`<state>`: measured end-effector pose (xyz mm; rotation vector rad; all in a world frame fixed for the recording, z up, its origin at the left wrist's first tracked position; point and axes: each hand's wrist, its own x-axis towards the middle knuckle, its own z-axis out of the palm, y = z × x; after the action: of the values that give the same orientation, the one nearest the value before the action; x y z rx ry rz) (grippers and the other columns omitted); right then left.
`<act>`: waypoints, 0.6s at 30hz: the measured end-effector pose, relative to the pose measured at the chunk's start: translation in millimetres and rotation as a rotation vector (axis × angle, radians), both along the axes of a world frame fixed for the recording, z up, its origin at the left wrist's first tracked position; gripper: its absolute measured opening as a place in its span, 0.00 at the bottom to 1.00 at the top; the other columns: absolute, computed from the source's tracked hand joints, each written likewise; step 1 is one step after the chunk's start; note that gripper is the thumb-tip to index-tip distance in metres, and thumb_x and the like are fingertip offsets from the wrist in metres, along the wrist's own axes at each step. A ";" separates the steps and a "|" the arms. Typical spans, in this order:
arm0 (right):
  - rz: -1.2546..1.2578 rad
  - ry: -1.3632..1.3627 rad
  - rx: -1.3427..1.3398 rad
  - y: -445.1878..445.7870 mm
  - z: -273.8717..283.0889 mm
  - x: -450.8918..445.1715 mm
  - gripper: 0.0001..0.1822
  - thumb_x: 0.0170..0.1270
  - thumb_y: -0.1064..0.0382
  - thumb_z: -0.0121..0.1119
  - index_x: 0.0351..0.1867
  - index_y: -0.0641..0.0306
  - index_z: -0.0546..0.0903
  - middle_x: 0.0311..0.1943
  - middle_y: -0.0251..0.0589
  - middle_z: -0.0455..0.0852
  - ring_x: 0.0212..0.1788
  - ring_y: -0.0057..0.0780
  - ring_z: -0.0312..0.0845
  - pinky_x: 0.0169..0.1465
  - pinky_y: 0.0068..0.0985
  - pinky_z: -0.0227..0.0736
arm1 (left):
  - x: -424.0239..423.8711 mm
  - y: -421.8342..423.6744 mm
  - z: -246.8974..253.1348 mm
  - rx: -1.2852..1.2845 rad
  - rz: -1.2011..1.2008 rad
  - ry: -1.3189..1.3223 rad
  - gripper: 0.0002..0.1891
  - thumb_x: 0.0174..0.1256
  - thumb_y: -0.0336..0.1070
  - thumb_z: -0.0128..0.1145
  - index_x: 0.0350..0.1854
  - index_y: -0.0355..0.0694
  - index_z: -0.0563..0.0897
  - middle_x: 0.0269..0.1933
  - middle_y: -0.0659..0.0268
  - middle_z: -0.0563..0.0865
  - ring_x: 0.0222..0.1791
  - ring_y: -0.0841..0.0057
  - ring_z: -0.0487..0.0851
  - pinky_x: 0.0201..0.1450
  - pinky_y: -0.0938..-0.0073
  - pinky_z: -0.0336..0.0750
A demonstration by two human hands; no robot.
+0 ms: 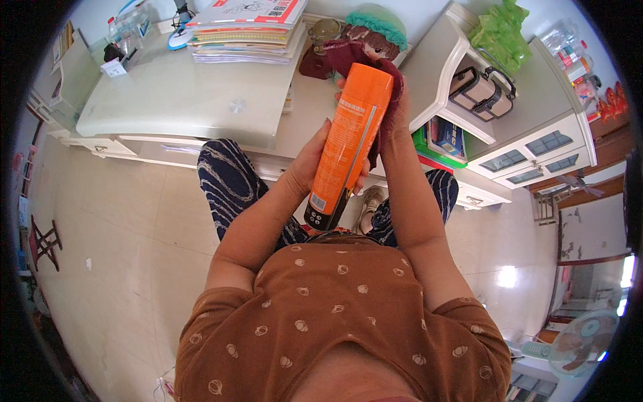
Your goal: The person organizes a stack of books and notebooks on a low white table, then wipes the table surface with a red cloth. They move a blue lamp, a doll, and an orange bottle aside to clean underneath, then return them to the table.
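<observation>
An orange spray can with a black base and an orange cap is held tilted over my lap. Around its lower half is my left hand, thumb along the side and fingertips showing at the far edge. My right hand is by the cap end, with a dark red cloth in it that lies against the can; most of its fingers are hidden behind the can and cloth. Just beyond the cap sits a doll with a teal frilled hat and brown hair.
A glass-topped white desk bears a stack of books and papers at the back. Right of it, a white cabinet holds a beige handbag, books and a green plastic bag. Bottles stand back left.
</observation>
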<state>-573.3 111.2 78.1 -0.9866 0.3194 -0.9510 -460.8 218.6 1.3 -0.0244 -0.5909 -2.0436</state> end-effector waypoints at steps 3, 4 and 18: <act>-0.019 -0.078 -0.068 -2.3 -0.9 -0.9 0.35 0.64 0.34 0.50 0.62 0.60 0.72 0.47 0.58 0.84 0.42 0.47 0.85 0.44 0.43 0.83 | -0.9 -2.4 -3.7 -0.032 0.026 -0.016 0.43 0.69 0.75 0.29 0.63 0.38 0.71 0.42 0.45 0.84 0.36 0.55 0.87 0.42 0.57 0.82; -0.064 -0.059 -0.107 -5.2 1.2 -2.7 0.32 0.65 0.39 0.51 0.60 0.60 0.73 0.47 0.55 0.84 0.43 0.45 0.85 0.45 0.41 0.82 | -0.8 -4.8 -4.8 -0.032 0.065 -0.057 0.43 0.68 0.76 0.29 0.63 0.38 0.71 0.42 0.45 0.85 0.36 0.56 0.87 0.42 0.58 0.82; -0.646 0.505 -0.728 17.1 -19.5 35.9 0.28 0.61 0.59 0.62 0.61 0.66 0.71 0.51 0.51 0.80 0.52 0.41 0.78 0.58 0.33 0.71 | 5.4 -28.8 -17.9 0.098 0.763 -0.322 0.30 0.74 0.61 0.45 0.66 0.42 0.68 0.54 0.60 0.81 0.52 0.72 0.81 0.56 0.69 0.77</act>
<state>-537.4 128.3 58.6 -1.8640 0.7768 -1.4402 -455.4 189.8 -16.7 0.5203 -0.5793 -1.3296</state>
